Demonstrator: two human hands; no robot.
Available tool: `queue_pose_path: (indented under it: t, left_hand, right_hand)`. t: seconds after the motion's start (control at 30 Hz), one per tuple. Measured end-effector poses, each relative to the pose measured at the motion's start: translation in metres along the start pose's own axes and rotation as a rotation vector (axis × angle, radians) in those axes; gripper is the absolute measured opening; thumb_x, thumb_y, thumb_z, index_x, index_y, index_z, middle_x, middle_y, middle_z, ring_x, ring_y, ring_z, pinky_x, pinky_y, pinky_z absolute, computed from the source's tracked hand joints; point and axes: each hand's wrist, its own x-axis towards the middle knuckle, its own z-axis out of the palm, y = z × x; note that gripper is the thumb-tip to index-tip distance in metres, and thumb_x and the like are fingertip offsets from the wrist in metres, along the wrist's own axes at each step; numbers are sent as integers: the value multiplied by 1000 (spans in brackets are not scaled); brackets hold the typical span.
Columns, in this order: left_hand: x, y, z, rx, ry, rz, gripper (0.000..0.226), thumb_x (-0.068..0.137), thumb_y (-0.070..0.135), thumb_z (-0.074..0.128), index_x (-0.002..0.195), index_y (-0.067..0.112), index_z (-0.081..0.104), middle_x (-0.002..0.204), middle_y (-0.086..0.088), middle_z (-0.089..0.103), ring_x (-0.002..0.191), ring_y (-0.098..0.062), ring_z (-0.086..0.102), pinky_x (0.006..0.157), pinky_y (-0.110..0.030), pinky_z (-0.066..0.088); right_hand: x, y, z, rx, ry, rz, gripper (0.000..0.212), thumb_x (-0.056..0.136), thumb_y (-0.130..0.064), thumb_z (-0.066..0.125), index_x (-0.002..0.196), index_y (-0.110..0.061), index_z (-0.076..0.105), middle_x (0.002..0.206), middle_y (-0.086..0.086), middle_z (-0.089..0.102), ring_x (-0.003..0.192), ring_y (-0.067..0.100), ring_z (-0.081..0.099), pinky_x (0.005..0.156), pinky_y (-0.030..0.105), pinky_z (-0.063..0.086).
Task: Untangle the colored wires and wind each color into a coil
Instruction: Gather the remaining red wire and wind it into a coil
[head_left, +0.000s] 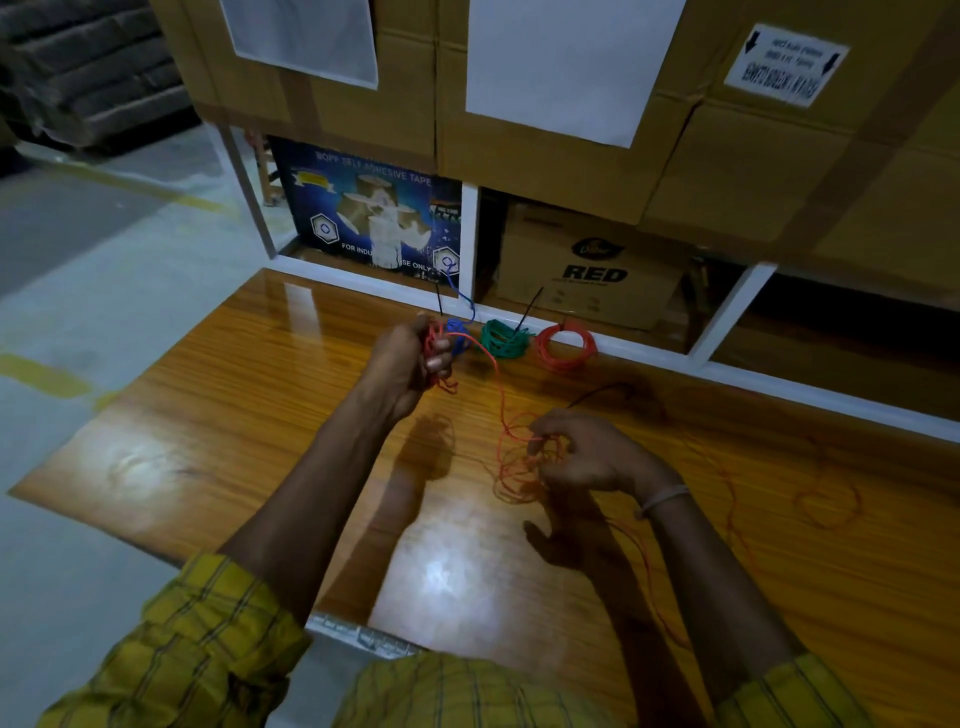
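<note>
Two sets of fingers hold orange wire (500, 395): my left hand (402, 366), raised, curls its fingers around a wound bundle; my right hand (587, 452), lower, pinches a loose tangle lying on the tabletop (260, 405). One strand runs between them. Glossy wood-grain tabletop, glare patches, grey floor (104, 249) at left. Along the far edge lie a blue coil (458, 328), green coil (503, 339) and orange coil (566, 345), side by side. Cardboard boxes (571, 156) stand behind.
</note>
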Motion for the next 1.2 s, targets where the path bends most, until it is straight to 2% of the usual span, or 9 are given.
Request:
queue_pose_path:
  t: [0.13,0.2,0.27,0.4,0.6,0.8,0.9,1.0,1.2]
  left_hand:
    - [-19,8,14,176,-113,-40,32,114,27,32,111,8,57,67,1,48,51,-11,32,53,-26,29]
    - [-22,8,19,225,-139,-61,31,114,28,33,116,7,55,70,-1,50,52,-11,34,52,-25,30]
    - [-22,6,22,240,-161,-79,30,114,28,34,120,6,53,72,-2,50,51,-10,37,49,-24,32]
    - [-22,4,31,231,-198,-95,32,114,30,34,123,4,52,72,-3,51,50,-11,37,47,-25,34]
    - [-25,12,37,221,-211,-10,33,114,29,34,123,5,54,73,-5,52,53,-12,39,48,-23,32]
    - [-23,18,29,96,-198,120,35,114,30,33,127,4,54,71,-5,53,52,-13,35,47,-23,36]
    - [-27,14,29,122,-200,139,35,114,28,32,126,2,53,68,-4,52,51,-13,34,46,-23,32]
    - [-31,17,22,337,-198,71,35,113,30,33,115,7,60,67,0,50,50,-10,36,46,-23,28]
    - [-45,17,18,843,-539,-337,36,113,26,32,113,1,57,62,1,44,42,-8,25,38,-23,17]
  right_hand:
    - [-2,-3,-4,353,274,150,29,95,-52,70,92,-23,78,101,-6,72,98,9,64,88,35,51]
    - [2,-2,-4,377,477,202,27,98,-44,68,85,-22,76,90,-6,73,92,14,67,84,40,52]
    - [5,-2,-5,351,583,143,2,93,-23,73,91,-21,73,96,-9,69,99,17,65,87,42,55]
    - [5,-26,-3,730,351,51,32,91,0,71,118,-16,67,113,-2,75,110,12,69,93,30,58]
    - [15,-31,27,983,182,18,10,98,-5,69,105,2,69,90,8,73,84,15,70,74,24,56]
    - [22,-18,37,461,66,226,21,96,-12,59,87,-11,78,79,3,80,78,11,75,73,27,57]
    - [23,-11,34,334,104,247,19,98,-12,59,94,-13,77,87,0,80,86,11,74,74,26,54]
    - [20,-10,22,575,202,279,25,108,-15,50,104,-9,74,95,5,79,82,17,71,66,26,51]
    - [3,5,-1,826,392,306,29,111,-30,50,110,-20,76,100,3,79,90,18,72,73,29,48]
